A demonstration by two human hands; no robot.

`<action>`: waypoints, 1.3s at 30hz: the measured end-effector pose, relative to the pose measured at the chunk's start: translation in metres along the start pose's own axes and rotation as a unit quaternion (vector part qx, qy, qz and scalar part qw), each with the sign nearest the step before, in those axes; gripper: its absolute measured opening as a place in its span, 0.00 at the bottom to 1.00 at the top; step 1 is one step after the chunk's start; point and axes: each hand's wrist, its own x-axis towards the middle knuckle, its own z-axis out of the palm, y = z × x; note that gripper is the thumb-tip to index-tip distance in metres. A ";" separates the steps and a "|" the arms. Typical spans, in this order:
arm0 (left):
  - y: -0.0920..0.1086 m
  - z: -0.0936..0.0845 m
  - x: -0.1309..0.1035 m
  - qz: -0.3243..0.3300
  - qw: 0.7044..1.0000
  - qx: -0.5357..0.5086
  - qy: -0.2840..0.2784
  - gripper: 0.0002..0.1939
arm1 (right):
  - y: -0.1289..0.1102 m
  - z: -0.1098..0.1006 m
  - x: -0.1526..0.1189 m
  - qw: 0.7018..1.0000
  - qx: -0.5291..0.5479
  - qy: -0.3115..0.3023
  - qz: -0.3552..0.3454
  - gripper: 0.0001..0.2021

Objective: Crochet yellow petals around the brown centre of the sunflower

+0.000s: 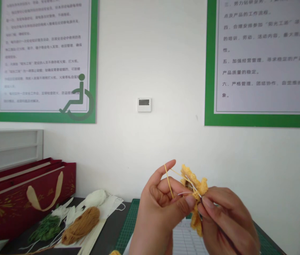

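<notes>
My left hand (pixel 157 212) pinches the lower edge of a yellow crochet piece (pixel 201 185) between thumb and fingers. Over its raised index finger runs a yellow yarn strand (pixel 168 181) that leads to the piece. A thin pale thread also shows by the left fingertips. My right hand (pixel 231 217) is closed round a crochet hook (pixel 226 238), whose metal tip lies against the ruffled yellow stitches. The right fingertips are at the piece too. Part of the piece hangs down between my hands, and the fingers hide its middle.
A green cutting mat (pixel 125 221) and a printed sheet (pixel 187 235) lie beneath my hands. To the left are a brown yarn skein (pixel 82 225), green yarn (pixel 46 228), white yarn (pixel 95 198) and dark red gift bags (pixel 41 191). A white wall with two green-framed posters stands ahead.
</notes>
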 end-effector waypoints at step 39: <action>0.013 -0.013 0.006 -0.079 0.995 -0.014 -0.059 0.33 | -0.018 0.016 0.008 0.919 0.273 0.163 0.233 0.02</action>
